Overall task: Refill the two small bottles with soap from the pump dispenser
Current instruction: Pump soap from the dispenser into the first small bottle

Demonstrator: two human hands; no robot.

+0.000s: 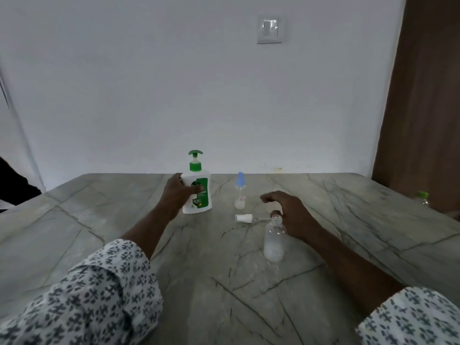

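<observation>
On the grey marble counter (348, 220), far centre: pump dispenser (199, 188) upright, left hand (178, 195) wrapped round its body, fingers curled across the label. Pump head is up, not pressed. To its right the blue-capped small bottle (240, 192) stands closed and looks nearly empty. Nearer, the uncapped small bottle (273, 242) is upright with its neck open and a little pale residue at the base. Its white cap (244, 218) lies on its side just beside it. Right hand (291, 215) hovers by the open neck, fingers loosely curved, gripping nothing visible; contact with the neck unclear.

Judgement: early stage. One bottle opened, none filled. Left to do: pump soap into the open bottle, recap it, then uncap, fill and recap the blue-capped one.
</observation>
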